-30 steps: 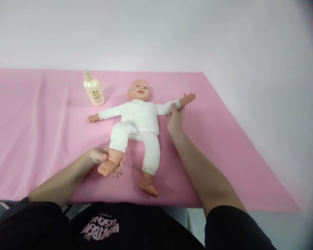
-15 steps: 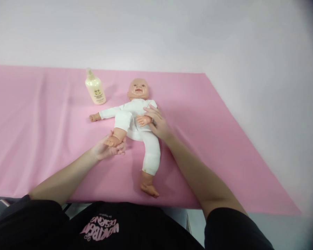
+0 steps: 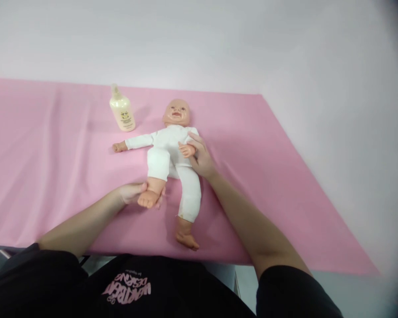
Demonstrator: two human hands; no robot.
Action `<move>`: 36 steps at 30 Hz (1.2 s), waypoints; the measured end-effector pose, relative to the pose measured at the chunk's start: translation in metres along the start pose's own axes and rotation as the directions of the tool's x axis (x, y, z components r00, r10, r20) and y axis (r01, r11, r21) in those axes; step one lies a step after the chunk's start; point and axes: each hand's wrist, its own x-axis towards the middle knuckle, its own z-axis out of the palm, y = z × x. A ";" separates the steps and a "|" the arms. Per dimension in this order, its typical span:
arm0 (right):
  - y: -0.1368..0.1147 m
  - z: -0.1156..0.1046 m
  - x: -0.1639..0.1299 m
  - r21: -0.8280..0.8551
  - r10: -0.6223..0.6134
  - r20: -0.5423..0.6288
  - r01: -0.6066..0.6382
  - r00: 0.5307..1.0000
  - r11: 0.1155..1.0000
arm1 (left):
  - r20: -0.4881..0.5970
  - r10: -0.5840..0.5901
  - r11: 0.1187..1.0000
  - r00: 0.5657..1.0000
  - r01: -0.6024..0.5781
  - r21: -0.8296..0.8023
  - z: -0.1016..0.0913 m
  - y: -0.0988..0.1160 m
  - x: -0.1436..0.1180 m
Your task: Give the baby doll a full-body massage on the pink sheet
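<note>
A baby doll [image 3: 170, 137] in white clothing lies on its back on a pink-covered table, its head at the far side. My left hand [image 3: 135, 192] is wrapped round the lower part of the doll's bent leg, near the foot [image 3: 148, 198], holding it raised. Some of its fingers pass behind the ankle and are partly hidden. At the doll's other side, my right hand [image 3: 204, 160] curls round the arm by the chest, thumb below and fingers above. The small doll hand [image 3: 187, 149] sticks out from this grasp over the belly. The other leg [image 3: 189, 198] lies extended toward me.
A pump bottle [image 3: 123, 115] of pale yellow liquid stands left of the doll's head. Pink sheeting [image 3: 268, 185] covers the table and ends at a slanted right edge. A pale wall [image 3: 185, 44] rises behind. The table's front edge is close to my body.
The doll's held leg has come down toward me and straightened somewhat, my left hand moving with it. My right hand stays at the arm, with only a slight shift.
</note>
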 end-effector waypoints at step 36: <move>0.017 -0.009 0.012 0.237 0.319 -0.186 -0.272 0.929 0.933 | -0.232 0.246 0.939 0.941 -0.291 -0.186 0.011 0.024 0.000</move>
